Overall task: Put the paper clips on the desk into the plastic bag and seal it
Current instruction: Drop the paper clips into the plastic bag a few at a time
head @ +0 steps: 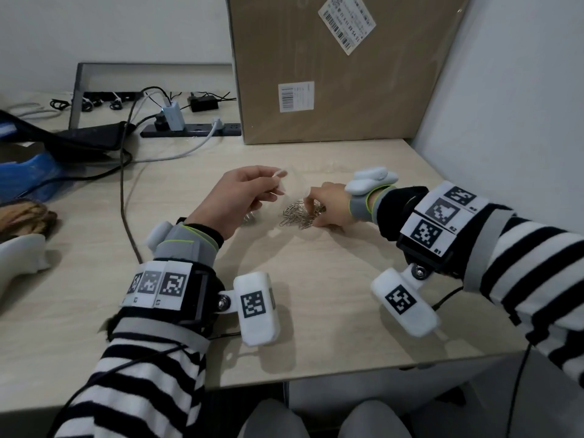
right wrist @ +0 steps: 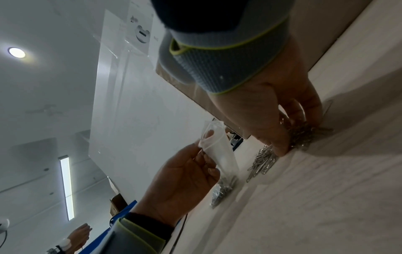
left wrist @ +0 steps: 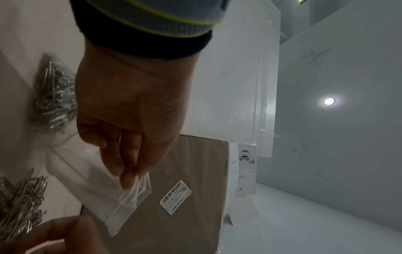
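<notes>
Upright, the plastic bag (right wrist: pixel 219 154) hangs mouth-up from the pinching left hand (head: pixel 240 197) fingers; right hand (head: pixel 331 205) fingers pinch paper clips (head: pixel 297 216).

Even, soft head view; dim, blurred wrist views, ceiling lamp (left wrist: pixel 329 101) glaring.

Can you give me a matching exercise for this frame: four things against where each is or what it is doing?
Things:
1. left hand
2. right hand
3. plastic bag
4. cardboard box

States:
A. stands at the back of the desk
B. held up by its top edge, some paper clips already at the bottom
C. pinches the top of the bag
D. fingers curled down into the pile of paper clips on the desk

Pairs: 1-C, 2-D, 3-B, 4-A
</notes>
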A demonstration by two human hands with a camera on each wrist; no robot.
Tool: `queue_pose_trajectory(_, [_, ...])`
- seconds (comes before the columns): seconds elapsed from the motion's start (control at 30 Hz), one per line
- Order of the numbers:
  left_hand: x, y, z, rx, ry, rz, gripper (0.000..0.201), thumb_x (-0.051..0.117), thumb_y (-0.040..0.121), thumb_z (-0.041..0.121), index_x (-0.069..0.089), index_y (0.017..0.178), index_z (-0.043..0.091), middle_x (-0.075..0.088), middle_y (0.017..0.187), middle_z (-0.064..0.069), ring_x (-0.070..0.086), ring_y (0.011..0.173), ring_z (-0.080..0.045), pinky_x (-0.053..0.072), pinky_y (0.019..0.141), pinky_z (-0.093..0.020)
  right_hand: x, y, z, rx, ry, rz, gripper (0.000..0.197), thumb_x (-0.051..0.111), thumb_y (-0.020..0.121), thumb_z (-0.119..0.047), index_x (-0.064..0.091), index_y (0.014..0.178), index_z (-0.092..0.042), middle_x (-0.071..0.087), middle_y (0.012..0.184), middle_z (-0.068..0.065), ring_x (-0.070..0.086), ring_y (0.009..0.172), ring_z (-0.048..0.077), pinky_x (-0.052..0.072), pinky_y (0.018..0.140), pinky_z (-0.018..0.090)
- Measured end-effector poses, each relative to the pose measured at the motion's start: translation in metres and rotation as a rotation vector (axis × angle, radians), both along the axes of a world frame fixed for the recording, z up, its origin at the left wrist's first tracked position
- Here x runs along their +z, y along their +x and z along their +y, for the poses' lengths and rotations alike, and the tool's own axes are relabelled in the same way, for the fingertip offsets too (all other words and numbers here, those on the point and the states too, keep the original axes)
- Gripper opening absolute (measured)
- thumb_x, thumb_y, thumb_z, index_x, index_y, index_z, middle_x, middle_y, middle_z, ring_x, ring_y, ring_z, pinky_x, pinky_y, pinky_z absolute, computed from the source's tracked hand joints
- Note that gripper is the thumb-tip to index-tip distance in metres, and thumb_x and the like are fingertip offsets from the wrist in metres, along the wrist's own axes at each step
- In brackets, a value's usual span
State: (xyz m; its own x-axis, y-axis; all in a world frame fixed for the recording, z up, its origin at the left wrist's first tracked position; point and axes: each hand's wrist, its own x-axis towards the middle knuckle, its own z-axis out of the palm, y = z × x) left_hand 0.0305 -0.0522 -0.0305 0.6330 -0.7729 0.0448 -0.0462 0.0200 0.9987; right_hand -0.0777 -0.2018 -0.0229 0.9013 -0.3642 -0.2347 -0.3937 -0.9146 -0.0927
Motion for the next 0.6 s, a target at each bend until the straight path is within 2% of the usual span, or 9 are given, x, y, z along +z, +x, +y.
queue_pose_trajectory(0.13, [0.000,-0.003,0.001,-0.023,0.021,-0.025,0.016,0.057,0.090,0.012,0.070,0.097,0.017,0.067,0.068,0.006,0.056,0.060,-0.003,0.032,0.058,-0.020,-0.003,0.001,-0.001,0.018,-0.016,0.009,0.022,0.059,0.086,-0.023,0.052,0.107,-0.016,0.052,0.096,0.003,0.057,0.098,0.030,0.045,0.082,0.033])
queue_pose_trajectory(0.23, [0.001,-0.004,0.002,-0.017,0.019,-0.029,0.016,0.057,0.090,0.011,0.070,0.095,0.018,0.067,0.068,0.007,0.055,0.060,-0.003,0.032,0.057,-0.019,-0.002,-0.002,-0.001,0.016,-0.018,0.000,0.014,0.057,0.087,-0.021,0.053,0.101,-0.019,0.057,0.098,0.004,0.054,0.090,0.026,0.046,0.084,0.035])
queue_pose_trajectory(0.33, [0.000,-0.006,0.003,-0.012,0.021,-0.030,0.015,0.057,0.090,0.011,0.069,0.094,0.018,0.067,0.066,0.008,0.055,0.058,-0.002,0.032,0.056,-0.019,-0.001,-0.006,0.000,0.003,-0.007,-0.050,0.017,0.055,0.087,-0.019,0.057,0.104,-0.016,0.061,0.107,0.005,0.057,0.099,0.026,0.047,0.085,0.034])
queue_pose_trajectory(0.43, [0.000,-0.007,0.003,-0.005,0.022,-0.026,0.014,0.057,0.090,0.011,0.069,0.094,0.017,0.067,0.064,0.008,0.054,0.057,-0.003,0.031,0.053,-0.018,0.000,-0.009,-0.001,-0.043,0.042,-0.111,0.016,0.057,0.083,-0.016,0.063,0.097,-0.016,0.062,0.100,0.001,0.058,0.096,0.022,0.048,0.083,0.030])
queue_pose_trajectory(0.53, [0.000,-0.008,0.003,-0.004,0.027,-0.018,0.015,0.056,0.090,0.010,0.069,0.094,0.016,0.067,0.063,0.007,0.054,0.056,-0.002,0.031,0.052,-0.017,-0.001,-0.012,-0.005,-0.162,0.196,-0.197,0.006,0.061,0.080,-0.013,0.066,0.081,-0.017,0.065,0.085,-0.001,0.061,0.079,0.018,0.053,0.076,0.030])
queue_pose_trajectory(0.6, [0.000,-0.009,0.003,-0.004,0.032,-0.016,0.015,0.057,0.090,0.009,0.069,0.093,0.016,0.067,0.063,0.007,0.054,0.056,-0.003,0.031,0.052,-0.017,-0.002,-0.015,-0.008,-0.295,0.447,-0.291,0.011,0.064,0.081,-0.006,0.064,0.072,-0.012,0.065,0.074,0.004,0.062,0.065,0.018,0.058,0.071,0.030])
